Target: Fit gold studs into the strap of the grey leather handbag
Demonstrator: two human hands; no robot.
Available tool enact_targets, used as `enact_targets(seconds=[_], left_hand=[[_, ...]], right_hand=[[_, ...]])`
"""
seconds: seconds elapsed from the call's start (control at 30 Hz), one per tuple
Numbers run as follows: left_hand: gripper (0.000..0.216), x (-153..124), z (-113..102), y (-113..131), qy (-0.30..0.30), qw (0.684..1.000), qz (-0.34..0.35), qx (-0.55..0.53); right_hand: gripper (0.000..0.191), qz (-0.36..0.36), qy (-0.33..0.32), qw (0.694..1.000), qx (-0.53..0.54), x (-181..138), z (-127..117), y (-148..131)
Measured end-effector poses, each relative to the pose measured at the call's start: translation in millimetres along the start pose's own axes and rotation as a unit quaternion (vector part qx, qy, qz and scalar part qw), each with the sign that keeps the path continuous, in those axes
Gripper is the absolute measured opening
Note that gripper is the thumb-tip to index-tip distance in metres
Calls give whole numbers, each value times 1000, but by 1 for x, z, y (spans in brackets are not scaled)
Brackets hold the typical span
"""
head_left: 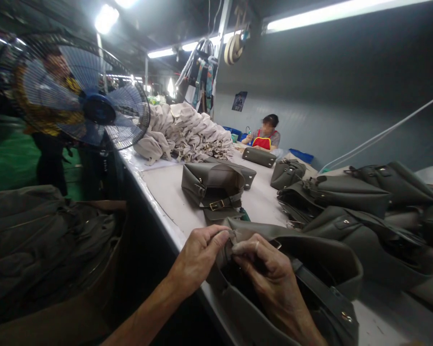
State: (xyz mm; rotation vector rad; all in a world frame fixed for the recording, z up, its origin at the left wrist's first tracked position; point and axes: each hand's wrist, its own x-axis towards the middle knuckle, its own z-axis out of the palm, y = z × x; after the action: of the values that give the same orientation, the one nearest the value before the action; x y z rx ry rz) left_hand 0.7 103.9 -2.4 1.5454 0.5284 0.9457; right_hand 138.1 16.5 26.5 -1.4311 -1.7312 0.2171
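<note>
Closest up, an olive-grey handbag (310, 269) sits at the desk (166, 192) edge, mouth up so both hands can work its rim: left hand (198, 257) pinches the rim, right hand (267, 269) curls over it. More handbags (346, 202) wait behind, near a fan (94, 105).

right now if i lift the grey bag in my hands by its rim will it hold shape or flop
Probably flop some: the grey bag has a rim already folding where the left hand and right hand pinch it. Its smooth surface may be slightly slippery. The strap hardware likely adds weight on one side.
</note>
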Motion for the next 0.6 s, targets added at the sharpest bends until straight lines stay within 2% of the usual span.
enact_targets(seconds=[0.27, 0.47, 0.6], left_hand=[[31, 1, 1, -8, 16, 992, -37, -116], [37, -2, 8, -7, -14, 965, -67, -253], [36, -5, 14, -8, 11, 957, -86, -276]], right_hand=[[8, 17, -1, 1000, 10, 4, -4, 2], [14, 110, -44, 991, 68, -2, -16, 22], [18, 135, -42, 986, 94, -3, -20, 27]])
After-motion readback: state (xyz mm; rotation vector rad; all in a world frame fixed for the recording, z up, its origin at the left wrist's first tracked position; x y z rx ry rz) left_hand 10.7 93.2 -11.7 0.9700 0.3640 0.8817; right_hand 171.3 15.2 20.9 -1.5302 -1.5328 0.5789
